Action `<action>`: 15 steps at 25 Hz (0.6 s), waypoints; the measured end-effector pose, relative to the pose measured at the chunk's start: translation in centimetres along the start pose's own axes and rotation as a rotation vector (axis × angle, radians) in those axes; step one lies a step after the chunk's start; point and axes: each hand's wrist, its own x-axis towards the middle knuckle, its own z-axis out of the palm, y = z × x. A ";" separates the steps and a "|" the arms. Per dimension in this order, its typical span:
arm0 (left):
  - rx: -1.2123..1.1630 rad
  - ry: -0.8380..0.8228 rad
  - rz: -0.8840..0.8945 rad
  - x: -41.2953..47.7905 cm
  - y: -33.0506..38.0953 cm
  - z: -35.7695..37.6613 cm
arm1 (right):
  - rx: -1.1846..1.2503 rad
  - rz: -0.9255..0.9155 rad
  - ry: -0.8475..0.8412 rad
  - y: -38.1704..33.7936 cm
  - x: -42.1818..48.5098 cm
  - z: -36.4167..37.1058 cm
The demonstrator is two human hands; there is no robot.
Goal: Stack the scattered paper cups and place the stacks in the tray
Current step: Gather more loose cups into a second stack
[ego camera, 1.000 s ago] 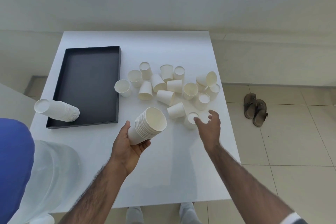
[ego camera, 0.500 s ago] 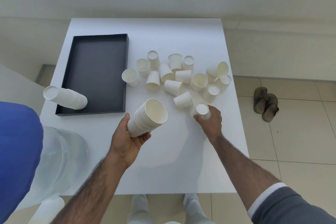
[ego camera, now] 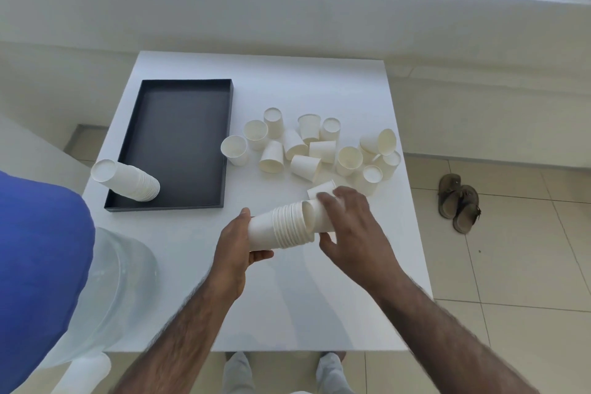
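The held stack of paper cups [ego camera: 281, 229] lies on its side in the air above the near half of the counter [ego camera: 319, 86], about midway between its left and right edges, mouth turned to the right. A single cup [ego camera: 323, 217] sits at that mouth, its narrow end inside the rim. Just beyond it, toward the right edge, the scattered cups [ego camera: 303, 166] crowd together, some upright, some upside down, some on their sides, many touching; the nearest one [ego camera: 321, 189] lies right behind the right hand's fingers [ego camera: 347, 197], which cover part of it. Along the left edge lies the black tray [ego camera: 179, 144], and in its near left corner a second stack [ego camera: 128, 181] stands bases up, leaning left across the tray's wall as seen from here. The left hand [ego camera: 235, 249] grips the base end of the held stack, thumb on top and fingers curled beneath. The right hand [ego camera: 355, 227] has fingers above and thumb below wrapped round the single cup, hiding most of it, so how deep it sits in the stack cannot be told. Off the near left corner a clear plastic bottle [ego camera: 112, 281] and a blue shape [ego camera: 38, 265] are cut by the frame, the blue one too close to identify. A pair of brown sandals [ego camera: 459, 201] lies on the tiled floor past the right edge.
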 end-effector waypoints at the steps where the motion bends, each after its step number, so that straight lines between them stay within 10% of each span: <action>1: -0.006 0.003 0.005 -0.1 0.0 0.3 | -0.064 -0.064 -0.013 -0.5 0.3 -0.4; 5: -0.022 0.024 -0.001 -0.3 0.2 0.6 | 0.144 -0.185 -0.105 -1.4 -0.4 -1.2; 9: -0.076 -0.003 -0.065 -1.3 -0.7 2.0 | 0.908 0.373 0.003 -1.4 -1.3 -1.0; 15: -0.038 -0.150 -0.132 -2.2 -4.1 6.8 | 1.018 0.695 -0.014 0.4 -4.7 2.0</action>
